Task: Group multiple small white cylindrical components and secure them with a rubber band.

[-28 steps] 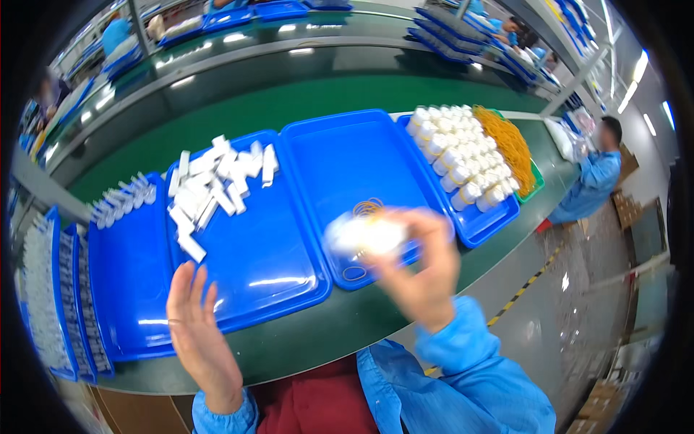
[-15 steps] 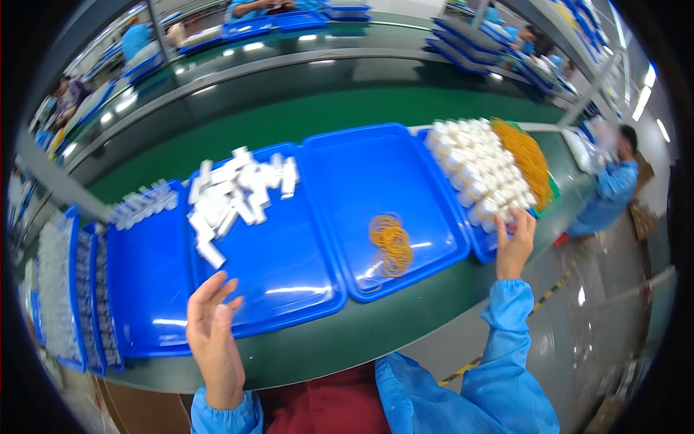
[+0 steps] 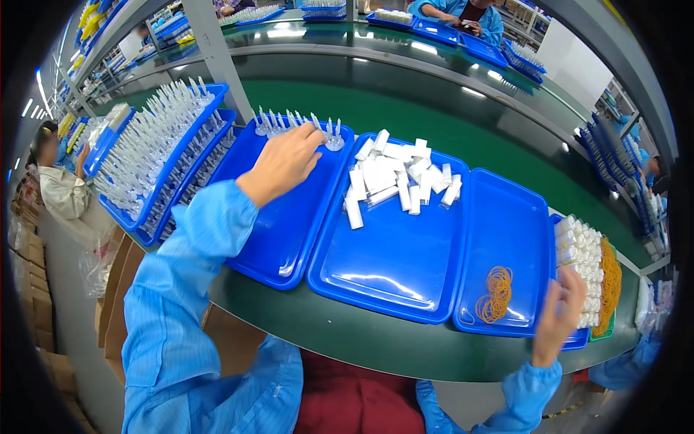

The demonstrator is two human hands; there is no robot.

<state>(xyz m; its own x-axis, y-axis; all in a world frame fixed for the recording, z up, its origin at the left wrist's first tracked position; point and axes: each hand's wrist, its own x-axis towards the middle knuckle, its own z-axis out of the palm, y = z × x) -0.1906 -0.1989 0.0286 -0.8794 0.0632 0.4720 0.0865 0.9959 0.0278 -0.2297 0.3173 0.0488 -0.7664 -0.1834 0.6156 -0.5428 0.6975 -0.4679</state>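
My left hand (image 3: 289,160) reaches to the far end of the leftmost flat blue tray (image 3: 278,239). Its fingers are bent in among a row of clear plastic pieces with upright pointed stems (image 3: 335,136); what they close on is hidden. My right hand (image 3: 560,315), smeared by motion, is raised over the right edge of the blue tray with a small heap of tan rubber bands (image 3: 496,295). Beside it are stacked white rolls (image 3: 582,253), bundled in rows. Between the hands, a blue tray (image 3: 390,271) bears a loose pile of white rectangular pieces (image 3: 390,173).
Stacked blue trays (image 3: 163,177) full of clear stemmed pieces stand at the left. A large heap of rubber bands (image 3: 611,289) lies at the far right. Beyond the green bench runs a metal rail, with a post (image 3: 211,54) at the left; a co-worker (image 3: 463,18) sits across.
The view has swung left. My left hand has gone from hanging open near the trays' front edge to the row of stemmed pieces. My right hand has come away from the white rolls.
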